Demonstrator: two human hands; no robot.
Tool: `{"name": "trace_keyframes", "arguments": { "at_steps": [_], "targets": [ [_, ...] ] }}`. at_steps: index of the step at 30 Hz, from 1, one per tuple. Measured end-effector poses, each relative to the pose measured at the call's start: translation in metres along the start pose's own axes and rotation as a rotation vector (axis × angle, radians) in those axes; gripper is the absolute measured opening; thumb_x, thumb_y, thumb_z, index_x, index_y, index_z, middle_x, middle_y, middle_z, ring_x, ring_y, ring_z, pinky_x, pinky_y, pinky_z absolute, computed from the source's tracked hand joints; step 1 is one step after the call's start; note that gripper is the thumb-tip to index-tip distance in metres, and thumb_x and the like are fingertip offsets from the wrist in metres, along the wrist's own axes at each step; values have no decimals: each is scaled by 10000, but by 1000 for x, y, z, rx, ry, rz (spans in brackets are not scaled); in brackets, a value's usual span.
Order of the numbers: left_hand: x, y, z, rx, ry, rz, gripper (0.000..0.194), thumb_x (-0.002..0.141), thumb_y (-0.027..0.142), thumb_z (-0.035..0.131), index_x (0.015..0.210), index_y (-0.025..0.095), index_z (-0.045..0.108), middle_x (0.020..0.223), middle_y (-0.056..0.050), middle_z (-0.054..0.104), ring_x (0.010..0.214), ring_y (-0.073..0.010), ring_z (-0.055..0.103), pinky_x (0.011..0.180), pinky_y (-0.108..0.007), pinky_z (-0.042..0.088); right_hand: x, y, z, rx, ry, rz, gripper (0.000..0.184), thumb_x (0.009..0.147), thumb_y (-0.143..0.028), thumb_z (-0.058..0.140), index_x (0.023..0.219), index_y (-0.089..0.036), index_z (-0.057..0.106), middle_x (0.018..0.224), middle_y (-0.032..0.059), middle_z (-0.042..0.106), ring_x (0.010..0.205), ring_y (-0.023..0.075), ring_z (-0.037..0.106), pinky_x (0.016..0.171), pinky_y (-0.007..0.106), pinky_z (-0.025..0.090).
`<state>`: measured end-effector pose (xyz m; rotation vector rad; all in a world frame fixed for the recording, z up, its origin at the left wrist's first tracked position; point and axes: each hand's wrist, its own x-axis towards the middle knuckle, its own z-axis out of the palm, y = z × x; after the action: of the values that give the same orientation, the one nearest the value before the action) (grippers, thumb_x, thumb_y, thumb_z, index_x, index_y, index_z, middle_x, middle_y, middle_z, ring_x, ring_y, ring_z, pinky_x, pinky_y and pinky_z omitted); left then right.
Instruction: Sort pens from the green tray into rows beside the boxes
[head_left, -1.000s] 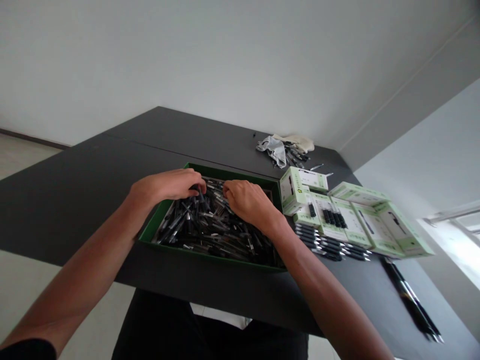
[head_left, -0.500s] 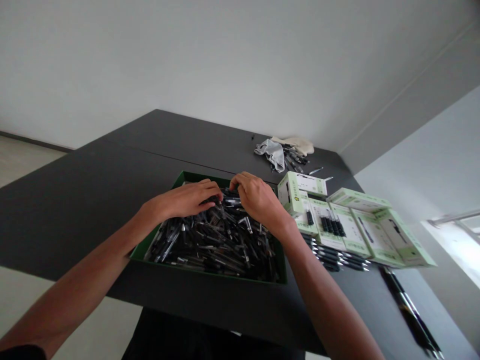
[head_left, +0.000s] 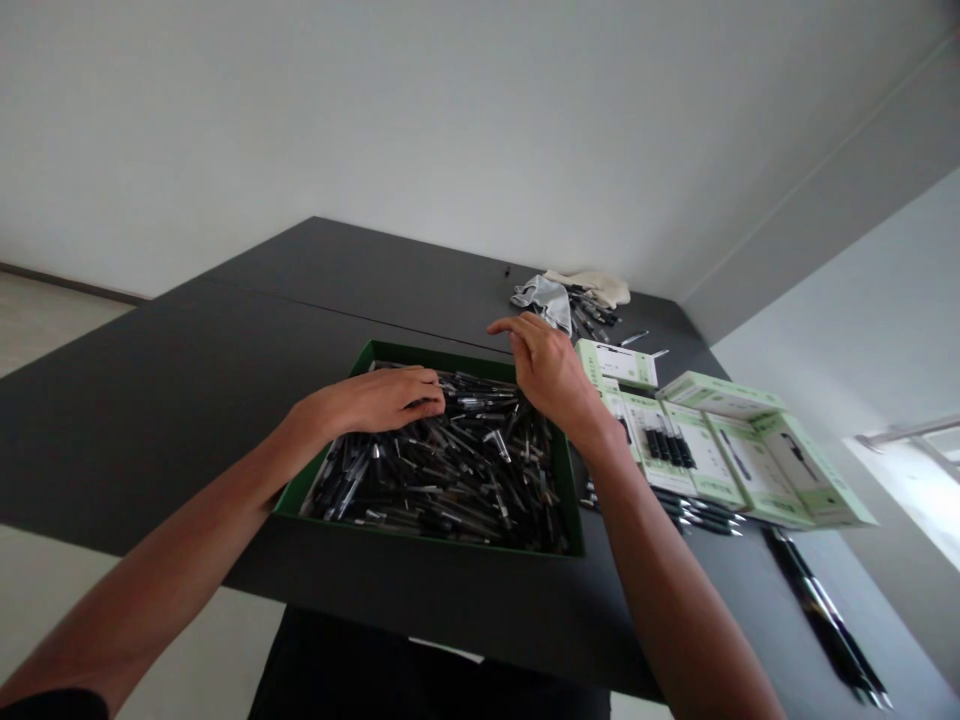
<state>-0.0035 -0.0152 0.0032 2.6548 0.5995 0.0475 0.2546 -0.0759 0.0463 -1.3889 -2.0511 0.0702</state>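
pale green and white cartons (head_left: 739, 445) stand and lie at the right, printed with pictures of pens and lines of small dark lettering, too small and soft to read. the loose pens (head_left: 442, 475) are slim, black and clear, some with silvery tips that catch the light; they lie jumbled at every angle in a shallow, open green box (head_left: 297, 492) near the front edge of a dark counter (head_left: 262, 350). the left hand (head_left: 394, 398) reaches in over the far part of the pile, fingers curled down; i cannot tell whether it grips a pen. the right hand (head_left: 551, 372) is above the box's far right corner, index finger stretched leftward; its underside is hidden, so i cannot tell whether it holds anything. more pens lie in front of the cartons. behind, a grey cloth (head_left: 547, 298) and a cream cloth (head_left: 604, 288) lie beside another heap of pens. two long dark pens (head_left: 829, 620) lie side by side at the lower right.
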Motion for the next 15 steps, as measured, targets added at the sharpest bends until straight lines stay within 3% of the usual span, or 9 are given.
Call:
{"name": "trace_keyframes", "arguments": {
  "at_steps": [5, 8, 10, 13, 15],
  "targets": [
    [1, 2, -1, 8, -26, -50, 313, 1109, 349, 447, 1024, 200, 710, 1028, -57, 729, 967, -198, 684, 859, -297, 472, 0, -1, 6, 12, -35, -28, 418, 1051, -98, 362, 1235, -121, 736, 1186, 137, 764, 1085, 231, 696, 1008, 349, 485],
    [2, 3, 3, 35, 53, -71, 255, 1091, 321, 473, 1186, 200, 676, 1190, -77, 718, 1054, -203, 683, 885, -294, 481, -1, 0, 11, -5, -49, -14, 412, 1049, -103, 366, 1218, -139, 740, 1193, 125, 774, 1106, 233, 693, 1033, 362, 473],
    [2, 2, 5, 56, 98, -76, 327, 1092, 314, 463, 1348, 206, 635, 1345, -98, 667, 1178, -219, 660, 946, -300, 493, -1, -1, 13, -27, -53, -18, 404, 1058, -116, 361, 1199, -145, 739, 1172, 118, 774, 1077, 230, 683, 1026, 364, 464],
    [2, 0, 8, 95, 70, -65, 445, 1101, 300, 437, 1525, 242, 559, 1459, -112, 608, 1304, -250, 610, 1069, -346, 481, -2, -2, 15, -46, -97, -43, 385, 1072, -145, 370, 1202, -145, 732, 1042, 95, 765, 979, 217, 647, 972, 343, 457],
    [2, -1, 9, 102, 39, -33, 456, 1098, 272, 441, 1535, 252, 571, 1487, -113, 602, 1341, -261, 585, 1134, -379, 457, -2, -2, 17, -38, -134, -51, 377, 1066, -142, 381, 1200, -140, 733, 980, 84, 748, 956, 210, 630, 942, 325, 455]
  ]
}}
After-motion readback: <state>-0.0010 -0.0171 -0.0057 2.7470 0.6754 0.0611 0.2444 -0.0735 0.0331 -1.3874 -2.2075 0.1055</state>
